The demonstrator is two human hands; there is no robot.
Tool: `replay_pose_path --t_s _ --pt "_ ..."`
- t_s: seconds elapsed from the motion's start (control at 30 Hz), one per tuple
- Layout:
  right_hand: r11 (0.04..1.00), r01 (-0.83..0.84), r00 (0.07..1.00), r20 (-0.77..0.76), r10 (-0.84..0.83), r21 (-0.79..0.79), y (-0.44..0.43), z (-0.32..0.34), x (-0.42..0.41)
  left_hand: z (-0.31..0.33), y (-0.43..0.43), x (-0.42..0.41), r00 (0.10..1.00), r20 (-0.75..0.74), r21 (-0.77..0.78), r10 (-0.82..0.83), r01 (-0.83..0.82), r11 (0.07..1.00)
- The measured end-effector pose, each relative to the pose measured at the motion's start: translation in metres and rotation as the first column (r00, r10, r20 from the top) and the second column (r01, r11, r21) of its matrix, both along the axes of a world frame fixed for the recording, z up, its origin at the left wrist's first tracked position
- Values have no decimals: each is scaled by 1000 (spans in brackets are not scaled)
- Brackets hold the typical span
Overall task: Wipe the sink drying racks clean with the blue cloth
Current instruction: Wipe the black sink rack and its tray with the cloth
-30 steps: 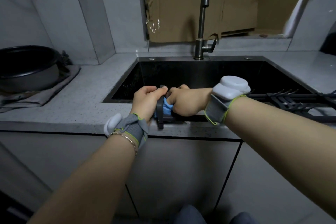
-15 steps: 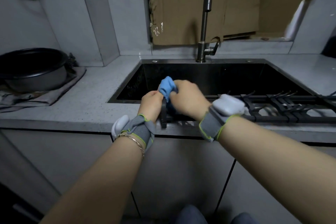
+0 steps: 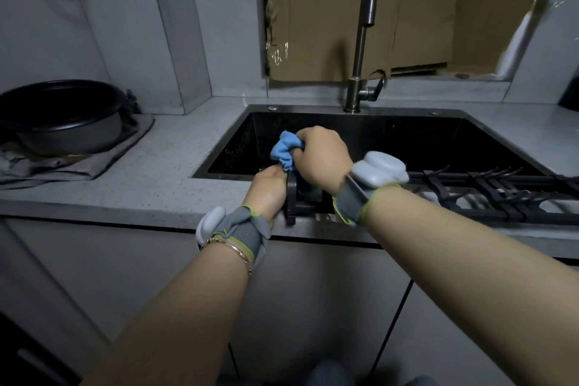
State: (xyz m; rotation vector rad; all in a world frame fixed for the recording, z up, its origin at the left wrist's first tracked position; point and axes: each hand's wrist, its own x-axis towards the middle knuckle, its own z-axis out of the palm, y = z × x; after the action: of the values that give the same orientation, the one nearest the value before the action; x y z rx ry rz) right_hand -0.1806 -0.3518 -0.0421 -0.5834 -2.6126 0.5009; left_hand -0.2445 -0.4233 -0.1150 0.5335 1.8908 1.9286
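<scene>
- The blue cloth [image 3: 285,150] is sitting bunched in a wad above the sink's front edge, with most of it bulging out to the left of the fist holding it.
- Just below it, the drying rack [image 3: 294,199] is standing upright on the front rim of the sink [image 3: 344,112]. Only a dark end frame is showing between the two hands.
- The right hand [image 3: 322,157] is clenching the cloth, knuckles up and wrist bent down towards the rack's top. The cloth seems to be rubbing that top edge, though the contact itself is hidden.
- The left hand [image 3: 269,189] is gripping the rack's left side, thumb near the top, steadying it from the table side.
- Risk: the rack is balancing on a narrow rim, so a hard downward stroke could be tipping it into the basin if the left hand's grip loosens.
- Risk: with the cloth so tightly wadded, little of it is likely meeting the bars, so inner faces could be going unwiped.
- Risk: a loose fold could be snagging on a bar end and pulling out of the fist.
- A pronged rack [image 3: 501,193] is lying across the sink to the right, well apart from the cloth and apparently waiting its turn.
- Further out, a tap [image 3: 363,41] is rising behind the basin, and a dark pot [image 3: 62,117] is resting on a grey towel [image 3: 100,160] on the table [image 3: 163,175] at the left.
</scene>
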Motion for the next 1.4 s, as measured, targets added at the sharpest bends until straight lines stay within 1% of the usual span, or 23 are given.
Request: replay_pose_path --t_s 0.03,0.1,0.17,0.23,0.3,0.37,0.47,0.63,0.67,0.73,0.8,0.87,0.9,0.93,1.03,1.1,1.17,1.2,1.23,1.27,1.3,1.33,1.4 --pt "1000 25 999 34 -25 -9 3 1 -9 -4 2 -3 1000 30 28 5 -6 1000" --pt "995 55 995 88 -48 -82 8 3 -22 4 -2 6 998 65 104 23 -30 994" --pt "989 57 995 89 -45 -135 8 3 -27 11 -9 15 994 107 188 16 -36 982" --pt "986 39 999 41 -33 -163 9 0 -25 4 -10 13 1000 14 190 -17 14 982" --pt "974 -16 1000 -29 9 -227 8 -3 -17 0 -10 17 992 -123 163 -8 28 986" --pt "974 -65 997 -49 55 -217 7 -2 -8 -1 -9 16 978 -208 84 4 14 996" --pt "988 -72 997 -9 72 -138 3 0 6 5 -10 21 965 -264 26 14 -8 1000" --pt "974 -139 990 -32 135 -181 -7 -3 29 9 -12 24 960 -274 0 57 -59 998" --pt "965 -152 988 -33 148 -216 -7 -3 31 8 -11 25 958 -280 11 63 -63 998" --pt "930 -171 985 -64 158 -325 -4 -2 35 8 -11 26 957 -282 13 61 -60 998" --pt "891 -167 981 -165 105 -423 3 0 40 8 -10 23 954 -294 5 55 -55 998" --pt "827 -167 955 -297 1 -537 12 6 47 10 -9 21 974 -222 21 45 -42 999" --pt "786 -183 940 -339 -35 -590 16 10 50 13 -10 20 985 -161 53 59 -51 997" --pt "747 -204 933 -358 -48 -632 20 12 51 12 -9 15 984 -138 77 111 -101 992" --pt "630 -268 933 -360 -19 -729 32 28 56 43 -3 16 919 -234 120 318 -297 947" --pt "575 -296 933 -361 0 -763 39 40 55 70 9 17 900 -275 174 337 -298 938" --pt "549 -327 923 -383 13 -769 41 48 52 89 25 15 936 -234 160 261 -228 960" --pt "541 -349 915 -404 17 -765 45 55 49 98 35 12 968 -181 132 174 -151 980" --pt "536 -371 902 -431 16 -758 49 61 45 106 42 13 995 -86 112 41 -32 993" --pt "552 -387 887 -462 4 -738 55 66 41 115 47 15 992 28 103 -121 118 988" --pt "593 -396 867 -499 -12 -701 62 72 37 122 52 17 953 130 92 -274 264 960" --pt "669 -386 845 -534 -18 -634 66 73 35 124 52 16 901 199 55 -385 382 923" --pt "858 -319 815 -579 31 -403 86 84 31 136 63 11 816 275 -8 -508 531 848"
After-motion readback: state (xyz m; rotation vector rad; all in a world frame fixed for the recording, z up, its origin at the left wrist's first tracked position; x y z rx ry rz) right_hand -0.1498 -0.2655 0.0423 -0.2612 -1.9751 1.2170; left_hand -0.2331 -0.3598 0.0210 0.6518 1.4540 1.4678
